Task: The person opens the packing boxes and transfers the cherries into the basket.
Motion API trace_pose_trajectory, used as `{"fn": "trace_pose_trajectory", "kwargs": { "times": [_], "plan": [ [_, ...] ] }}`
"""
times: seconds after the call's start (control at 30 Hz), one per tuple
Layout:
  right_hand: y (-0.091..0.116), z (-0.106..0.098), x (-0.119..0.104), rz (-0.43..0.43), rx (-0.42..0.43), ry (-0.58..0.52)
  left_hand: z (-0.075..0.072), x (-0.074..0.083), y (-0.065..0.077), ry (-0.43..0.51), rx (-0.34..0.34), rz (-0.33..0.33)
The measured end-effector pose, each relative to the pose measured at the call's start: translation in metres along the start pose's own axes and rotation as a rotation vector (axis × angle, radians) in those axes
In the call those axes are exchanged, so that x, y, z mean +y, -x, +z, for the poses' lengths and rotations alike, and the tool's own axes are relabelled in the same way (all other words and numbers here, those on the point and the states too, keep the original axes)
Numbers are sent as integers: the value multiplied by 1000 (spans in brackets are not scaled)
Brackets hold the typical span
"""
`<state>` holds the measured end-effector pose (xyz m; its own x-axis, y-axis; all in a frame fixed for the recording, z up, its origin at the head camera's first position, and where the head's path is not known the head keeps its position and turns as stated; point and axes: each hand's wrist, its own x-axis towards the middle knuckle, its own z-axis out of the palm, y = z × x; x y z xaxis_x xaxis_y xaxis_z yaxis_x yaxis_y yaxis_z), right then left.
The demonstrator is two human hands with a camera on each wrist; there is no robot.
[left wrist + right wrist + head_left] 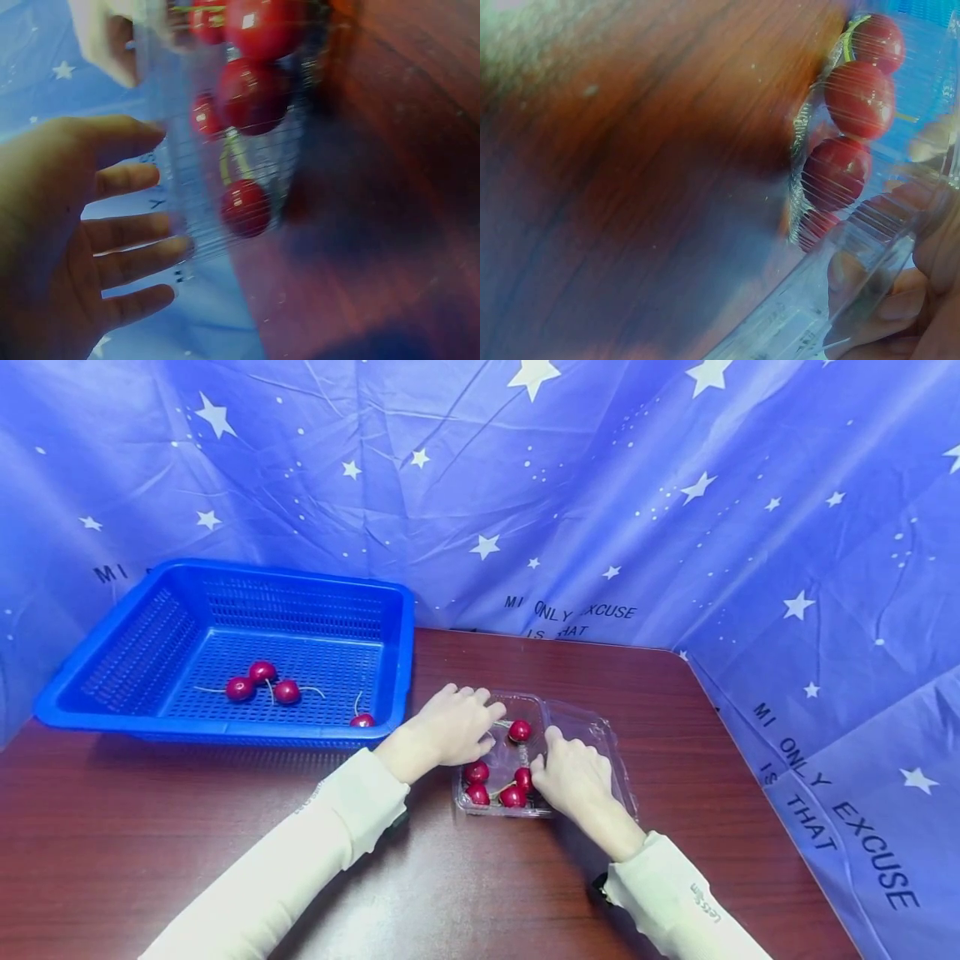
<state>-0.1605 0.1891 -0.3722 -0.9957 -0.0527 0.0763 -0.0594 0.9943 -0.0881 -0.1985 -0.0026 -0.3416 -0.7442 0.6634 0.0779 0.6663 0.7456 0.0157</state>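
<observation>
A clear plastic clamshell box (534, 700) sits on the table with its lid (600, 731) folded out to the right. Several red cherries (519, 731) with pale stems lie inside, most along the near side. My left hand (453, 727) reaches over the box's left wall; the left wrist view shows its fingers (135, 262) spread and fairly straight, tips at the plastic. At the right wall, between box and lid, my right hand (576, 777) has curled fingers (900, 304) gripping the plastic, partly seen through it. A cherry (522, 779) lies beside its thumb.
A blue perforated basket (300, 727) stands at the left, with several more cherries (261, 672) on its floor. The dark wooden table (465, 885) meets a blue star-printed curtain (450, 527) at the back and right.
</observation>
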Motion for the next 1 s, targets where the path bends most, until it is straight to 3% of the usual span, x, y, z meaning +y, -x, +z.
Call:
{"fn": "trace_pose_trajectory", "kwargs": {
  "times": [0.4, 0.67, 1.0],
  "plan": [
    [1, 0, -1, -4, 10, -7, 20, 13, -4, -121, -97, -48],
    [2, -1, -1, -2, 12, -10, 24, 17, -5, -168, -117, -21],
    [2, -1, 0, 0, 10, -13, 27, 21, -4, -184, -61, 32]
  ]
}}
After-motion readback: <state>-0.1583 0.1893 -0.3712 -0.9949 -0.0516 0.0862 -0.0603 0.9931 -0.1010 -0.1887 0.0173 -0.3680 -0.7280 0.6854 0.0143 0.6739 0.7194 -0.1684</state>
